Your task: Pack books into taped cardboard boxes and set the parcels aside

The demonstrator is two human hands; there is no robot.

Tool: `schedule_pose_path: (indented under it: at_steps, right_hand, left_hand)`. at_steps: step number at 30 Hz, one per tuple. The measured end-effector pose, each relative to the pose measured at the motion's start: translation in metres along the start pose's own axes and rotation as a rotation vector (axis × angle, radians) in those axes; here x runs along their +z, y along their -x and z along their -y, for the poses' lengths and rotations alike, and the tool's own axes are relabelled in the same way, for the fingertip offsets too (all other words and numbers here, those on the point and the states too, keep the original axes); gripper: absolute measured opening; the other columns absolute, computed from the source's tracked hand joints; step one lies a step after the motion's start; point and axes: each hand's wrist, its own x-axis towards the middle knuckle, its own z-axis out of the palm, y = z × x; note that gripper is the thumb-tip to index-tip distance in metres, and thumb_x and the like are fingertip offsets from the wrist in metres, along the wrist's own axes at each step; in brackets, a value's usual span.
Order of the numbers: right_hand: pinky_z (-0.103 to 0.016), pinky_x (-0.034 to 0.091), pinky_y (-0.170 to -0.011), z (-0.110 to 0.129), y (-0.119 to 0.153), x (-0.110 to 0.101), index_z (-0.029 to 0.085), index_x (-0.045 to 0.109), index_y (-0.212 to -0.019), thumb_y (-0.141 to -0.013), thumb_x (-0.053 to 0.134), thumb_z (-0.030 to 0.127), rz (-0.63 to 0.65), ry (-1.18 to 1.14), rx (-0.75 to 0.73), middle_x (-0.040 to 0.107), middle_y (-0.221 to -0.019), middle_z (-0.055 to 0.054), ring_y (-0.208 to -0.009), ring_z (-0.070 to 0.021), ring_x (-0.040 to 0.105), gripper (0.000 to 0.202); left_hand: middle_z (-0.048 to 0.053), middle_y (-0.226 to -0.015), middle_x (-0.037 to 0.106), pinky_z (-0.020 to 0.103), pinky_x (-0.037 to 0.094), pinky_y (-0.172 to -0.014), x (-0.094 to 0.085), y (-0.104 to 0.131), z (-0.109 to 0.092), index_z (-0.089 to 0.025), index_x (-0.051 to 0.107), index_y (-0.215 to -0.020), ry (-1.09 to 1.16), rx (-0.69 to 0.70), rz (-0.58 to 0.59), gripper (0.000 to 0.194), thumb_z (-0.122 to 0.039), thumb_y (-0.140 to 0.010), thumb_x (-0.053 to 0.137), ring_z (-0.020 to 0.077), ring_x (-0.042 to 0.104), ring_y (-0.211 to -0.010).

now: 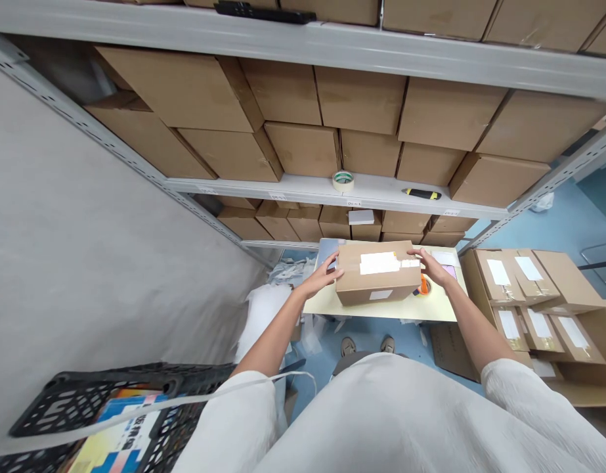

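A taped cardboard box [354, 281] is between my hands over a small cream-topped table [322, 303]. White labels [379, 263] are stuck on its top, and a smaller one is on its near side. My left hand [317, 281] grips the box's left end, thumb and fingers apart against the cardboard. At the opposite end my right hand [434, 269] has its fingers on the upper right edge, partly hidden by the box. Just right of the box lies an orange tape dispenser [423, 286]. Whether the box rests on the table or is slightly lifted, I cannot tell.
Shelves of cartons [362, 98] rise behind the table. A tape roll [343, 180] and a yellow-black utility knife [421, 194] lie on one shelf. To the right, a large open carton [593, 387] holds several labelled boxes. A black crate [184, 381] stands at lower left.
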Motion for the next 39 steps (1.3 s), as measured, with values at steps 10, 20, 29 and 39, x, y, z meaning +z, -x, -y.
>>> schedule_pose_path:
  at_steps: [10, 20, 29, 39]
  right_hand:
    - [-0.053, 0.051, -0.115, -0.028, 0.014, -0.012, 0.034, 0.060, -0.135, -0.082, 0.080, 0.066, -0.019, 0.157, -0.180, 0.054, -0.156, -0.008, -0.133, -0.0329, 0.057, 0.065]
    - [-0.055, 0.052, -0.113, -0.037, 0.001, -0.017, 0.033, 0.058, -0.139, -0.084, 0.079, 0.060, -0.137, 0.146, -0.225, 0.058, -0.154, -0.010, -0.130, -0.0333, 0.059, 0.065]
    - [-0.051, 0.041, -0.126, -0.041, -0.004, 0.019, 0.031, 0.060, -0.133, -0.083, 0.081, 0.054, -0.127, 0.169, -0.349, 0.055, -0.147, -0.010, -0.142, -0.0308, 0.053, 0.059]
    - [-0.052, 0.043, -0.125, -0.059, 0.013, 0.023, 0.031, 0.060, -0.135, -0.081, 0.082, 0.051, -0.083, 0.221, -0.286, 0.055, -0.145, -0.010, -0.138, -0.0305, 0.056, 0.062]
  left_hand:
    - [0.012, -0.181, 0.029, 0.046, 0.042, -0.128, 0.043, -0.016, 0.007, -0.030, 0.008, -0.179, -0.089, 0.168, 0.006, 0.106, -0.067, -0.098, 0.065, 0.0319, 0.051, -0.154]
    - [0.009, -0.184, 0.019, 0.045, 0.031, -0.134, 0.040, -0.075, 0.008, -0.027, 0.007, -0.179, -0.201, 0.256, 0.008, 0.107, -0.069, -0.098, 0.062, 0.0321, 0.036, -0.164]
    - [0.009, -0.184, 0.022, 0.045, 0.027, -0.136, 0.007, -0.058, 0.021, -0.025, 0.005, -0.179, -0.199, 0.255, 0.000, 0.112, -0.072, -0.096, 0.063, 0.0320, 0.028, -0.168]
    - [0.012, -0.181, 0.029, 0.045, 0.040, -0.129, 0.012, -0.032, 0.039, -0.027, 0.003, -0.179, -0.184, 0.195, 0.045, 0.111, -0.069, -0.097, 0.064, 0.0322, 0.048, -0.157]
